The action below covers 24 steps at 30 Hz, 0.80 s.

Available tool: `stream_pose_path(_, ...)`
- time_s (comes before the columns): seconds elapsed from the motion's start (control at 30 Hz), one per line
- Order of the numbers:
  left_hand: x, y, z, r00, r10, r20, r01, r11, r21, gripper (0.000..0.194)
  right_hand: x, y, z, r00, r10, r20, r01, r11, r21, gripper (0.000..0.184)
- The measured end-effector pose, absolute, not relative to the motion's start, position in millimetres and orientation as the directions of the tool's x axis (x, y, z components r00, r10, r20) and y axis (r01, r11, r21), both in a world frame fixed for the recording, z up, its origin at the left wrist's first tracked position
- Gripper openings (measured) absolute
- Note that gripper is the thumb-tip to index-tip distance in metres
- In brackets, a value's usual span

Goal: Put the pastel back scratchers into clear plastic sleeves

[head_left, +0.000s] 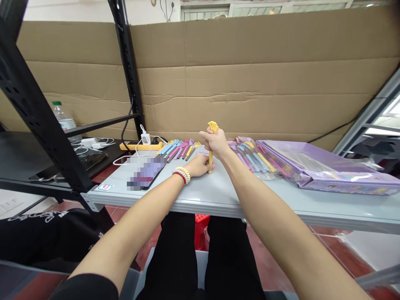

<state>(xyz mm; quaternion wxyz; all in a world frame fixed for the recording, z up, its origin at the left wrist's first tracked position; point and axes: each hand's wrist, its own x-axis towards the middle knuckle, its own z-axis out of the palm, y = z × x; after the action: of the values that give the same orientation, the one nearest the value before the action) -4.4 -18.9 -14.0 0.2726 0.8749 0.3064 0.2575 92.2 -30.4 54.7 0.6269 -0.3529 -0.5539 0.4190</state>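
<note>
Left hand [197, 166] and right hand [218, 143] have fingers clamped on a yellow stick [210, 158], seemingly light, stiff, best held mid-shaft.

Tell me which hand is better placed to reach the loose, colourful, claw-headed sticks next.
Probably the left hand: it is nearer those loose sticks, and only holds the lower end of the yellow, claw-topped stick, which the right hand grips higher up.
</note>
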Motion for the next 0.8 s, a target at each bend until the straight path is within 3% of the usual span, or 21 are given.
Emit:
stream_pose_path(0.13, -5.5, -23.1, -8.6, 0.667, 0.686, 0.290, 0.430, -0.672, 0.603, 0.014, 103.3, -27.3, 58.5, 0.037, 0.924, 0.380, -0.148, 0.381, -0.913, 0.053)
stream_pose_path(0.23, -8.0, -22.8, -6.3, 0.645, 0.694, 0.319, 0.445, -0.681, 0.582, 0.015, 122.1, -25.0, 55.3, 0.064, 0.915, 0.398, -0.139, 0.403, -0.905, 0.045)
stream_pose_path(0.37, -13.8, -14.8, -7.9, 0.528, 0.746, 0.405, 0.555, -0.664, 0.500, 0.020, 150.2, -24.9, 31.4, 0.135, 0.909, 0.395, 0.052, 0.391, -0.919, 0.037)
stream_pose_path(0.57, -22.7, -5.1, -11.2, 0.473, 0.748, 0.466, 0.652, -0.653, 0.386, 0.022, 165.1, -30.1, -6.1, -0.074, 0.991, 0.113, 0.108, 0.121, -0.987, 0.040)
stream_pose_path(0.8, -27.0, -9.9, -9.3, 0.583, 0.681, 0.444, 0.568, -0.732, 0.376, 0.034, 159.6, -33.9, -5.8, -0.109, 0.990, 0.094, 0.043, 0.099, -0.994, 0.040)
